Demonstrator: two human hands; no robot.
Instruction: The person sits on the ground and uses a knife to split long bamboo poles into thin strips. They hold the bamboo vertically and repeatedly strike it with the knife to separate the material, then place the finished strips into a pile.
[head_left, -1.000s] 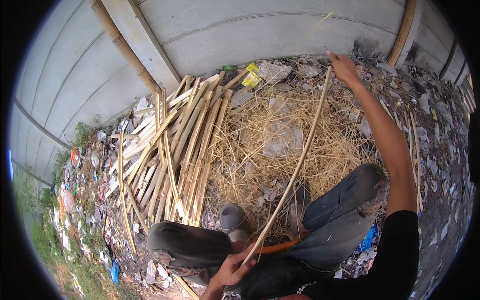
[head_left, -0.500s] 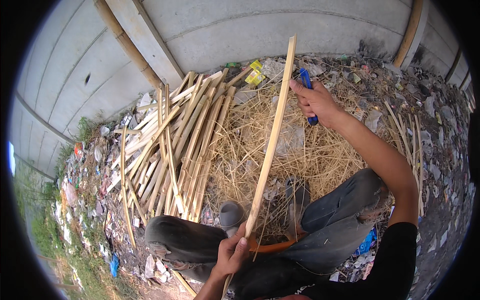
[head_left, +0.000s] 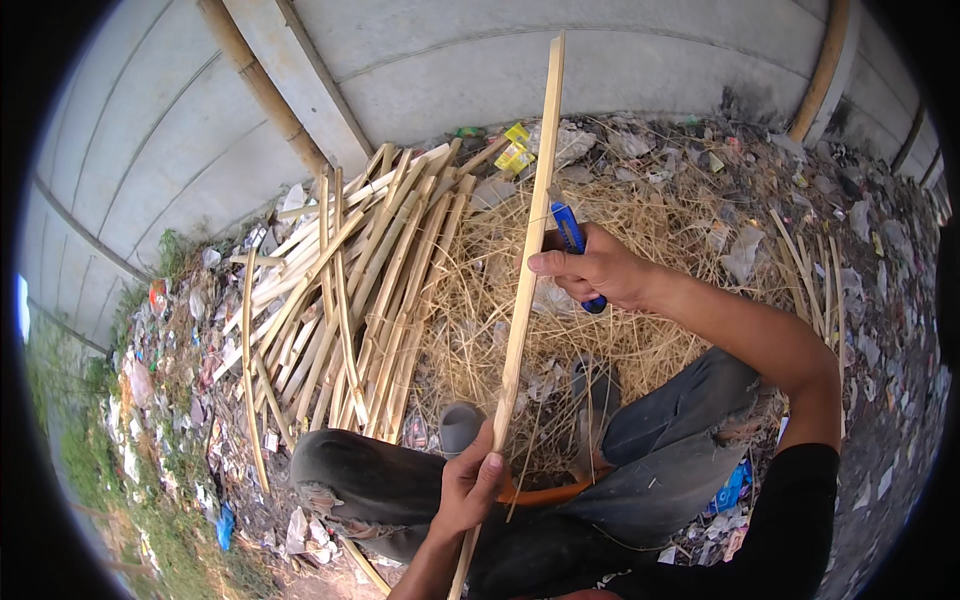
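A long pale bamboo strip (head_left: 516,345) stands slanted in front of me, its top end against the grey wall. My left hand (head_left: 472,482) is closed round its lower part, above my lap. Higher up, my right hand (head_left: 597,267) is closed on a blue utility knife (head_left: 568,228), which tilts with its upper end close to the strip. The thumb of that hand reaches the strip's right side. I cannot make out clearly whether the blade touches the wood.
A pile of split bamboo strips (head_left: 385,285) lies to the left. Dry straw-like shavings (head_left: 650,310) cover the ground ahead, between my bent knees and the concrete wall (head_left: 640,60). Several thin strips (head_left: 820,280) lie at the right. Litter surrounds everything.
My right hand with the knife has come down and left, to the strip. The strip stands more upright, its top shifted left and up, while my left hand has risen slightly.
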